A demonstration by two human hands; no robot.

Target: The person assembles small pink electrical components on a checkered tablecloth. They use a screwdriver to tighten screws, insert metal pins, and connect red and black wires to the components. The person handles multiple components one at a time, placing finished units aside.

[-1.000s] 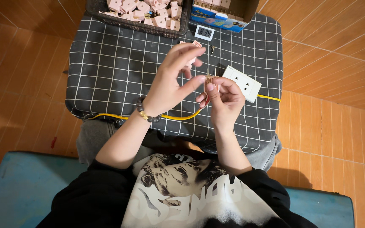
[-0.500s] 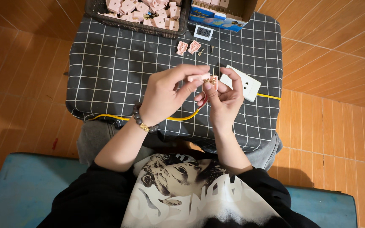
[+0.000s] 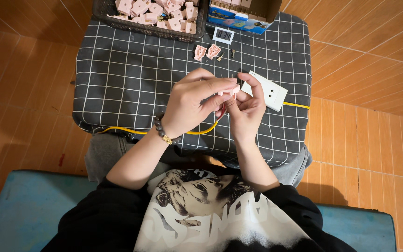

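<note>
Work in hand: the person sits at a small table covered by a checked cloth (image 3: 131, 84) and holds a small pink plastic part (image 3: 229, 90) up between both hands, above the middle of the cloth.
Done so far: judging by how things lie, two pink pieces (image 3: 207, 51) sit loose near the far edge, with a few tiny metal bits (image 3: 226, 55) just beside them; a white socket (image 3: 264, 90) lies to the right of the hands with a yellow cable (image 3: 131, 132) running along the near edge and off the right side.
Left to do: a black basket (image 3: 103, 13) at the far left corner is full of pink parts, so much looks unhandled; whether the held part is finished I cannot tell.
Left hand (image 3: 190, 106): fingers curled together, thumb and forefinger pinched on the pink plastic part; a bead bracelet (image 3: 164, 133) sits at the wrist.
Right hand (image 3: 248, 109): fingers bent in, fingertips closed on the same part from the other side; forefinger raised near the white socket, not touching it as far as shows.
Red item: something red shows under the hands; too hidden to name.
Far edge: a small clock (image 3: 223, 35) and an open cardboard box (image 3: 271, 9) with blue packets.
</note>
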